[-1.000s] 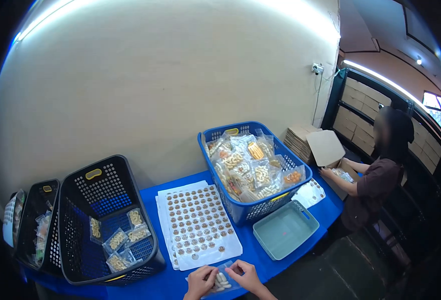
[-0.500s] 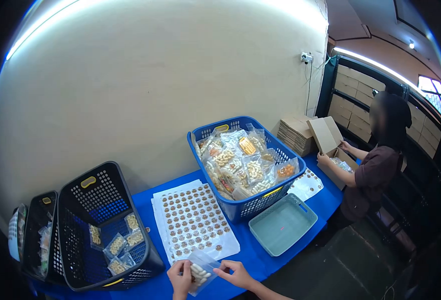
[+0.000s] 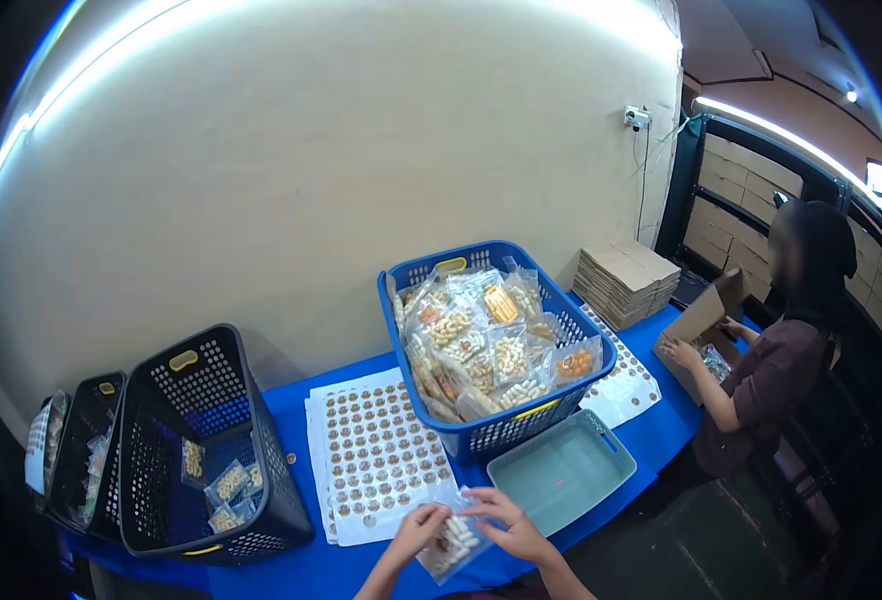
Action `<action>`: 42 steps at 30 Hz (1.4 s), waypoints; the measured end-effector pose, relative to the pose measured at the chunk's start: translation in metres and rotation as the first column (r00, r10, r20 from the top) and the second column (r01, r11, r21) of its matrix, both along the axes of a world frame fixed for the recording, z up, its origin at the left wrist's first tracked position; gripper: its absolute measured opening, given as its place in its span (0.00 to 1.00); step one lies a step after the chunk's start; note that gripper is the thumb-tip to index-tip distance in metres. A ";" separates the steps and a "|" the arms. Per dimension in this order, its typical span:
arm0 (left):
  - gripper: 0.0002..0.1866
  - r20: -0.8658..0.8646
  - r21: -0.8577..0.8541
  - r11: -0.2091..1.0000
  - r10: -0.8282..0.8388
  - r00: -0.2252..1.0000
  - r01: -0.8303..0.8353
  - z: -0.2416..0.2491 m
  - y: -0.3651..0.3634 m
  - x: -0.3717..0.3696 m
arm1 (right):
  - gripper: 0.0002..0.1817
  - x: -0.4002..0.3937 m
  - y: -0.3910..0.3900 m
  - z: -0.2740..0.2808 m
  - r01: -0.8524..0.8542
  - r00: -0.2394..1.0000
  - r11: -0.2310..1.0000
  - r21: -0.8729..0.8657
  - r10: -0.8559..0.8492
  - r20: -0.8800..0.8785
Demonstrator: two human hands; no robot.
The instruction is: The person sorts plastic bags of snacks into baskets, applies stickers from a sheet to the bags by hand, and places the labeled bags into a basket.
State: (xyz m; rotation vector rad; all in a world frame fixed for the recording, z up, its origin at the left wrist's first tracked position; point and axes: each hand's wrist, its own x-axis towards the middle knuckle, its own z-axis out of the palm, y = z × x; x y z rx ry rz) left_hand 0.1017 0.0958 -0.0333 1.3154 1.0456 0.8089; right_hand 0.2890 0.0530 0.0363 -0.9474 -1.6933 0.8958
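Both my hands hold one clear packet of pale snacks (image 3: 454,542) just above the blue table's front edge. My left hand (image 3: 417,528) pinches its left side and my right hand (image 3: 508,523) grips its top right. Right behind the packet lies a white sheet of round brown stickers (image 3: 379,452). A pale green tray (image 3: 561,470) sits just right of my right hand.
A blue basket (image 3: 496,428) heaped with snack packets stands behind the tray. A black basket (image 3: 206,455) with a few packets stands at the left, another black one beyond it. At the right a person in a dark top handles a cardboard box (image 3: 703,320) near stacked flat cartons (image 3: 626,280).
The packet and both my hands have moved right and up, from the sheet's front corner toward the green tray. The person at the right has tipped the cardboard box over.
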 end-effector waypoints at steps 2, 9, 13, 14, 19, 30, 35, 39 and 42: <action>0.15 0.125 -0.010 0.988 -0.149 0.981 0.151 -0.002 0.003 0.023 | 0.16 0.017 0.003 -0.008 -0.089 0.996 0.994 -0.059 0.091 0.025; 0.15 0.028 -0.009 0.987 -0.159 0.987 0.159 0.011 0.030 0.042 | 0.17 0.069 0.009 0.013 -0.338 0.928 0.907 -0.251 0.277 -0.249; 0.15 0.007 -0.095 0.982 -0.161 0.987 0.161 0.010 0.030 0.052 | 0.12 0.071 0.017 0.015 -0.173 0.964 0.981 0.087 0.151 0.219; 0.15 -0.010 -0.130 0.977 -0.174 0.985 0.171 0.006 0.031 0.054 | 0.11 0.072 0.020 0.012 -0.137 0.968 0.989 0.060 0.121 0.218; 0.21 -0.229 0.134 0.990 -0.005 0.973 0.037 0.041 0.038 0.041 | 0.05 0.086 0.038 -0.002 0.018 0.932 0.996 0.084 -0.047 0.358; 0.07 -0.143 0.547 0.823 0.275 0.951 -0.156 0.062 -0.001 0.104 | 0.06 0.074 0.044 0.000 0.055 0.981 0.992 0.112 -0.074 0.180; 0.04 -0.026 0.610 0.719 0.439 0.898 -0.333 0.067 0.001 0.111 | 0.06 0.064 0.045 0.022 0.101 0.962 0.974 0.202 -0.147 0.228; 0.08 0.044 0.722 0.568 0.533 0.845 -0.395 0.088 0.011 0.106 | 0.07 0.066 0.042 0.044 0.072 0.967 0.966 0.250 -0.129 0.219; 0.12 0.108 0.753 0.476 0.591 0.799 -0.454 0.105 0.020 0.105 | 0.08 0.074 0.040 0.044 0.058 0.974 0.955 0.292 -0.118 0.193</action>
